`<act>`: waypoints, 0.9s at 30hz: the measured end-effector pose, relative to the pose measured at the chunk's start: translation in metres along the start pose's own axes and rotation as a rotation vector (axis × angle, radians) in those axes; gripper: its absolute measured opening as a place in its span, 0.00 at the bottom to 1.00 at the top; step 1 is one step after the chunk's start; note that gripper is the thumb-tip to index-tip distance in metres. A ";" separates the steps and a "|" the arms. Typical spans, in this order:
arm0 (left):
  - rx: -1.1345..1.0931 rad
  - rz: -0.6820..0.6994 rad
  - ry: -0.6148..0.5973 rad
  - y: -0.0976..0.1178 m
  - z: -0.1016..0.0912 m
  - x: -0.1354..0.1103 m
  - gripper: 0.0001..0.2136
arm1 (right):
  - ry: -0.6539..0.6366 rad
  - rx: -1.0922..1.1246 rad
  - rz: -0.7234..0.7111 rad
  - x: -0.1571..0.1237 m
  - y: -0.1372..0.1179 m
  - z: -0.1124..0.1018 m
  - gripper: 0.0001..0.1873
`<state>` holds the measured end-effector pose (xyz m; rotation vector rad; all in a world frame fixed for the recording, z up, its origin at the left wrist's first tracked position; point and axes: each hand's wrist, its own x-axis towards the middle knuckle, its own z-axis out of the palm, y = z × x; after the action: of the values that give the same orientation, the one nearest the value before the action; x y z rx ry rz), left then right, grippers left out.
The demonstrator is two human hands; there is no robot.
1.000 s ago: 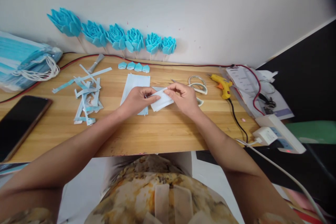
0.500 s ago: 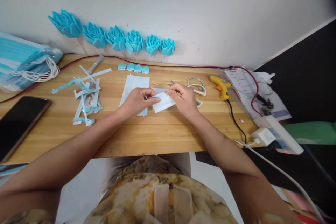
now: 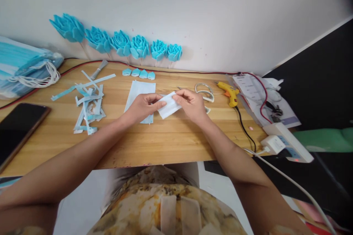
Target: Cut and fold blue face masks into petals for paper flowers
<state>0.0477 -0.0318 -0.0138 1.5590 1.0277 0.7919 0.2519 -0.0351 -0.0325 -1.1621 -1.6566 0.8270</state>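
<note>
Over the middle of the wooden desk (image 3: 154,139), both my hands pinch a small white folded piece of mask fabric (image 3: 168,106). My left hand (image 3: 143,105) grips its left end with closed fingers. My right hand (image 3: 190,103) holds its right end between thumb and fingers. Under my left hand lies a flat pale blue mask sheet (image 3: 139,93). White-handled scissors (image 3: 204,92) lie just right of my right hand.
Blue fabric roses (image 3: 121,40) lean on the wall, with small blue petals (image 3: 138,73) below. Cut blue strips (image 3: 88,104) lie left. A mask stack (image 3: 24,67) and phone (image 3: 16,126) are far left. A yellow glue gun (image 3: 228,92), papers and power strip (image 3: 286,140) sit right.
The white piece has been turned and pinched a little tighter between both hands. The view has shifted slightly; nothing else on the desk has moved.
</note>
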 end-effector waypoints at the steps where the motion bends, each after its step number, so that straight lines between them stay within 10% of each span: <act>1: 0.008 -0.002 -0.002 0.000 0.000 0.000 0.11 | 0.006 -0.019 -0.012 0.000 -0.001 0.000 0.11; 20: 0.159 0.045 -0.005 -0.006 -0.002 0.000 0.15 | -0.094 -0.018 -0.040 0.001 -0.003 -0.010 0.19; 27: 0.283 0.104 -0.005 -0.002 -0.002 -0.002 0.13 | -0.182 -0.293 -0.297 0.002 -0.008 -0.006 0.09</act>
<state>0.0443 -0.0328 -0.0153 1.8667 1.0983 0.7358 0.2545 -0.0362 -0.0229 -1.0199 -2.0940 0.5249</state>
